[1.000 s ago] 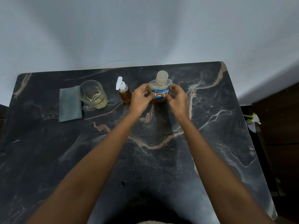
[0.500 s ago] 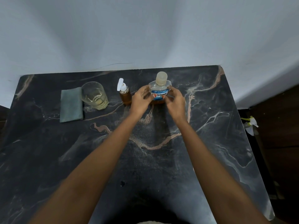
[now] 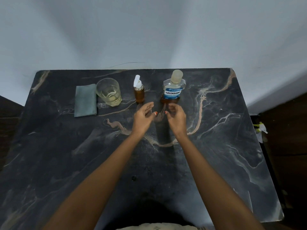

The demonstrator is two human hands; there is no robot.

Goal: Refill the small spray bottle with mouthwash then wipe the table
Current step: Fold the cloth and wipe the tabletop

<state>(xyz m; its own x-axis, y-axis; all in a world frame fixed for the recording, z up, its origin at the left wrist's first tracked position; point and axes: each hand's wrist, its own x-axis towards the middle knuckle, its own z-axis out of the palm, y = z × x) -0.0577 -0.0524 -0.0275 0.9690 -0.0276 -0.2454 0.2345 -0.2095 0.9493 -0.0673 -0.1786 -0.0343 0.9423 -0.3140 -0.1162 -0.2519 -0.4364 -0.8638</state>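
Hovering over the dark marble-patterned table (image 3: 66, 163), my left hand (image 3: 143, 117) and my right hand (image 3: 176, 117) sit side by side with a narrow gap between them. The fingers of both are loosely curled and grip nothing. I cannot tell whether either hand touches the tabletop.

Just beyond my right hand stands the clear plastic mouthwash bottle with a blue label (image 3: 173, 90). It is upright, its pale cap is on, a shallow layer of amber liquid sits at its base, and no finger is on it. Just beyond my left hand stands the small clear spray bottle of amber liquid with a white nozzle (image 3: 139, 92), also upright and untouched.

Further out to the left of my left hand is a clear faceted glass tumbler (image 3: 108, 92) holding a little pale liquid. A folded grey-green cloth (image 3: 85, 101) lies flat just beside its far side.
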